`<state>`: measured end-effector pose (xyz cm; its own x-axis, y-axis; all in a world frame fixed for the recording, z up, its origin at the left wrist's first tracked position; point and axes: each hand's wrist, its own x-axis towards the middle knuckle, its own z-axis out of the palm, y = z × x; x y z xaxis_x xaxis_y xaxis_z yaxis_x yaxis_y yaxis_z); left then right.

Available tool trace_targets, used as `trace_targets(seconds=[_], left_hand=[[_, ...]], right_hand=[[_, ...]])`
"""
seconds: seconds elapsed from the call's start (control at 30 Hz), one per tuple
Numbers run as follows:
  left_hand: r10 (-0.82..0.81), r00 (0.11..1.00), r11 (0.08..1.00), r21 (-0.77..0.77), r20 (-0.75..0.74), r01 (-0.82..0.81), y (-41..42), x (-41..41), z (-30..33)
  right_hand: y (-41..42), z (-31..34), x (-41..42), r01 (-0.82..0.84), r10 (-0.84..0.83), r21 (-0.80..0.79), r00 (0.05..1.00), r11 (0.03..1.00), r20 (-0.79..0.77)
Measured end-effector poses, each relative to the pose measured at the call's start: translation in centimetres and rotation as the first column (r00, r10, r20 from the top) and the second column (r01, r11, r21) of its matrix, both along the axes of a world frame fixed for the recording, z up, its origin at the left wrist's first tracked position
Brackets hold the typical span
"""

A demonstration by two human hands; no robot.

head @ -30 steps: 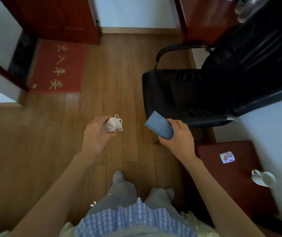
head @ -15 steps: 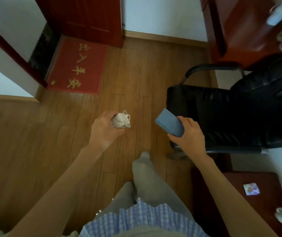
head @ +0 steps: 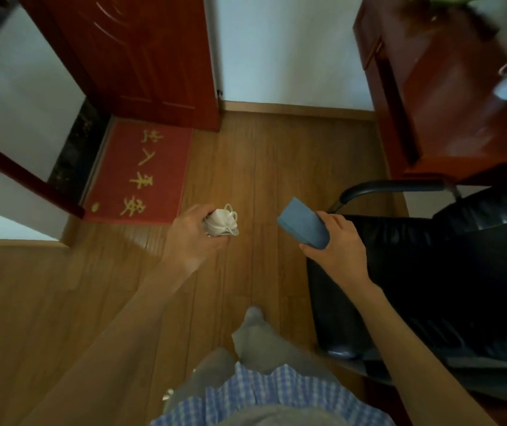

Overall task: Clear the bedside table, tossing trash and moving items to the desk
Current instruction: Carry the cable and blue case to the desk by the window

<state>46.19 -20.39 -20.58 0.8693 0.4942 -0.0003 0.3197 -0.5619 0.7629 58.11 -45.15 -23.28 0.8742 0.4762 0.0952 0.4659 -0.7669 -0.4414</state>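
Observation:
My left hand [head: 193, 233] grips a crumpled white face mask [head: 222, 224] with ear loops sticking out, held over the wooden floor. My right hand [head: 335, 245] holds a flat blue case [head: 303, 223] by its near end, just left of the black office chair [head: 430, 272]. The red-brown desk [head: 449, 96] stands at the upper right, with blurred items on its top at the frame's edge. The bedside table is out of view.
A red doormat [head: 141, 170] with yellow characters lies before a dark red door [head: 141, 56] at the upper left. The chair's armrest [head: 393, 187] juts toward the desk. Wooden floor [head: 276, 167] stretches between the mat and the desk.
The view has swung forward and up: the bedside table dropped out of sight, and the desk and door came closer. Both hands keep their holds on the mask and the blue case.

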Motion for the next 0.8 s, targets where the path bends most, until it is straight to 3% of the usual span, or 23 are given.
trace_targets(seconds=[0.33, 0.8], left_hand=[[-0.129, 0.991, 0.991, 0.047, 0.027, 0.128, 4.4, 15.8, -0.2], [-0.418, 0.908, 0.908, 0.034, 0.000, 0.418, 13.5, 43.1, 1.1]], right_hand=[[3.4, 0.8, 13.1, 0.092, -0.092, 0.009, 0.996, 0.996, 0.011], [11.2, 1.4, 33.5, 0.421, -0.421, -0.015, 0.907, 0.907, -0.009]])
